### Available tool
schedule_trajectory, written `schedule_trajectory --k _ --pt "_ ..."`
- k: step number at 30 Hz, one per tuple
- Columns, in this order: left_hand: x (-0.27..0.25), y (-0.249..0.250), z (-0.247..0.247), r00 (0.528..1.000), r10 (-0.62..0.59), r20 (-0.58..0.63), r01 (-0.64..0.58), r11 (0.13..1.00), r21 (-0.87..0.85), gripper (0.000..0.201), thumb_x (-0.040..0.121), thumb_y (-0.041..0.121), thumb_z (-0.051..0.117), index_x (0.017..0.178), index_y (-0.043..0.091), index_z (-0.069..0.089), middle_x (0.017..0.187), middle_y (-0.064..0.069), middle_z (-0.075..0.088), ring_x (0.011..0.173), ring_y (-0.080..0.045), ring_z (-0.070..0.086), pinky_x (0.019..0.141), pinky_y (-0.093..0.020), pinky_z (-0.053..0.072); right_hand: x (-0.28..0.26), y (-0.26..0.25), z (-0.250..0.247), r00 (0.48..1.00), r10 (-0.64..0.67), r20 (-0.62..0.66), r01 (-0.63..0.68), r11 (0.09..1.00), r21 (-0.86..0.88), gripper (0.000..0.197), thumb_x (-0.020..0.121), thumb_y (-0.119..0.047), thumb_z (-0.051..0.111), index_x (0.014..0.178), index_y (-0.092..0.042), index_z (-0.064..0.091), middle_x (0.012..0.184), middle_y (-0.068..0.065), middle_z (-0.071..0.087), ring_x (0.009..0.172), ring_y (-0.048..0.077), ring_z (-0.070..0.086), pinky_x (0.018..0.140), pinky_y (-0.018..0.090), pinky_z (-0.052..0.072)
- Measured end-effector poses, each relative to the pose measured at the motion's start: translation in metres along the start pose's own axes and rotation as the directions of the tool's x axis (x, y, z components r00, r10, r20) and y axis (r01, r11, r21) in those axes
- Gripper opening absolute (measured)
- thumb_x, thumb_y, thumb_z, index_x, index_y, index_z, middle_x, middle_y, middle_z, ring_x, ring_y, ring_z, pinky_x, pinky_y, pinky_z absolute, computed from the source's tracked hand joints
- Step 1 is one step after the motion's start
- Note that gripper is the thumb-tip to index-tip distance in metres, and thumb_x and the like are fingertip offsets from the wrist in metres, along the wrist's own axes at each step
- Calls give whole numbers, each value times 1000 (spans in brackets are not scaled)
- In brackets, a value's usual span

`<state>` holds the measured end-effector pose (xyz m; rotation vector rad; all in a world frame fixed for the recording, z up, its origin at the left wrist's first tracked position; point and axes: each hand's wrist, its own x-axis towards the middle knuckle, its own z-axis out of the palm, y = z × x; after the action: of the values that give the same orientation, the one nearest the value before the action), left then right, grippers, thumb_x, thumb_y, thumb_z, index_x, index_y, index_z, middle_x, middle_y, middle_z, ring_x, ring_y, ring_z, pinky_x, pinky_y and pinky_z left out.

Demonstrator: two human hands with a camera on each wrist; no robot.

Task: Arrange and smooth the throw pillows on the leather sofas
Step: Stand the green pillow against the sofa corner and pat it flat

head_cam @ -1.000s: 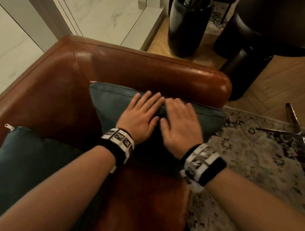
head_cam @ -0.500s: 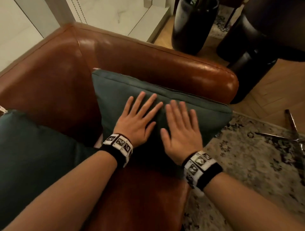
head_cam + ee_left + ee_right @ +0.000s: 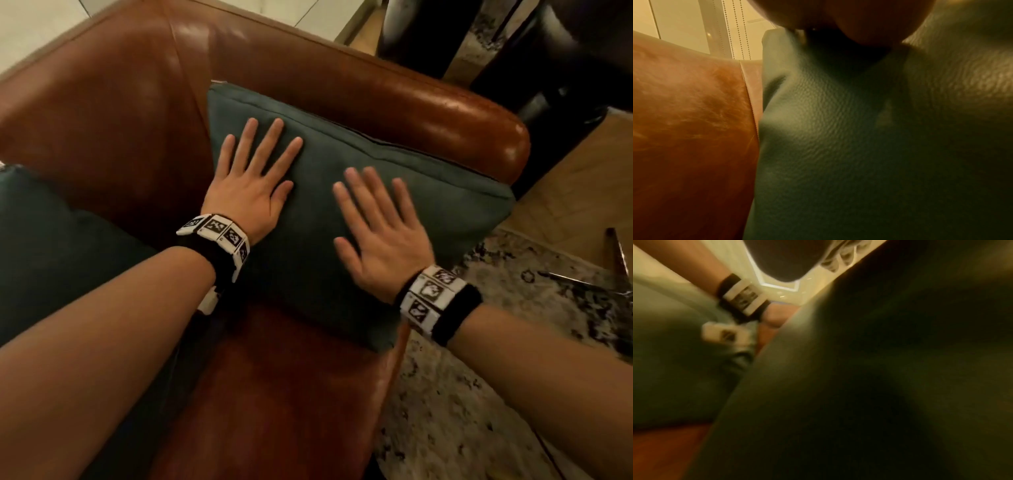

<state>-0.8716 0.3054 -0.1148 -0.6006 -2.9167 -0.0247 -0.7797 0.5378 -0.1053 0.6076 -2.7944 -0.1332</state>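
A dark green throw pillow [image 3: 428,205] leans against the arm of the brown leather sofa [image 3: 102,113]. My left hand [image 3: 253,171] lies flat on the pillow's left half, fingers straight and spread. On the pillow's right half my right hand [image 3: 376,219] presses flat, fingers straight too. A second dark green pillow [image 3: 51,246] lies at the left on the seat. The left wrist view shows the pillow's grained surface [image 3: 838,129] against the brown leather [image 3: 690,113]. The right wrist view is dark and blurred, filled by the pillow [image 3: 859,386], with my left wrist [image 3: 742,298] beyond.
Dark round furniture bases [image 3: 565,68] stand on the wood floor [image 3: 565,192] behind the sofa arm. A patterned rug [image 3: 479,377] lies to the right of the seat, with metal legs [image 3: 613,260] at the right edge. A pale wall [image 3: 34,27] is at the upper left.
Both hands slid apart across the pillow, the left toward its left edge and the right toward the right and nearer me. The view has moved closer.
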Motion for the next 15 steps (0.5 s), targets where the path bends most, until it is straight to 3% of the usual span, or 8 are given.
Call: schedule_trajectory --k 3,7,9,10,11,13,14,15 --pt "2 -6 -4 999 30 38 -29 999 -34 57 103 47 16 154 40 -9 165 7 -11 152 -26 -12 122 -48 -3 -22 -42 47 908 -361 212 375 927 -24 70 99 -47 38 157 -13 17 164 8 12 152 24 5 122 47 -4" --pt "-2 -8 -5 995 42 90 -39 999 -34 56 102 51 10 151 42 -17 164 7 -18 151 -26 -17 122 -49 -4 -83 -52 91 567 -514 644 726 681 -95 76 100 -35 32 153 -10 -17 152 15 -33 134 34 -40 103 52 -37" --pt "-5 -7 -6 995 47 89 -46 999 -19 57 102 51 10 152 42 -17 163 6 -18 150 -27 -18 122 -50 -5 -95 -50 92 426 -494 758 791 610 -47 74 101 -32 32 153 -9 -16 147 14 -39 130 31 -43 99 49 -35" --pt "-7 -6 -8 997 32 75 -30 999 -20 57 103 51 11 152 41 -16 164 5 -18 150 -28 -17 122 -50 -5 -95 -49 89 422 -513 748 782 623 -14 74 101 -31 33 154 -9 -15 148 14 -37 132 29 -41 100 47 -35" --pt "-10 -4 -10 999 -4 44 5 999 -35 58 103 49 13 153 39 -13 164 3 -17 150 -30 -16 122 -51 -6 -92 -47 85 467 -548 694 751 661 17 74 100 -28 34 154 -10 -13 151 13 -34 136 27 -38 103 45 -36" --pt "-22 12 -12 996 -83 -40 78 990 -113 62 102 45 22 156 33 -6 165 -3 -10 151 -35 -11 121 -53 -4 -76 -37 66 707 -534 464 605 796 -4 69 97 -24 36 156 -14 1 161 9 -12 149 25 -20 116 39 -24" --pt "-30 25 -8 992 -83 -92 67 984 -165 64 100 42 27 157 29 0 166 -6 -4 151 -37 -7 121 -54 -2 -63 -25 53 840 -453 298 488 872 -49 64 98 -26 37 157 -18 13 163 6 2 152 24 -6 122 38 -10" --pt "-38 41 -1 988 -51 -145 20 978 -206 66 99 41 33 157 27 7 165 -7 3 151 -38 -3 121 -54 1 -50 -11 39 923 -347 166 364 928 -81 59 101 -33 38 156 -21 22 163 3 12 152 23 5 123 39 3"
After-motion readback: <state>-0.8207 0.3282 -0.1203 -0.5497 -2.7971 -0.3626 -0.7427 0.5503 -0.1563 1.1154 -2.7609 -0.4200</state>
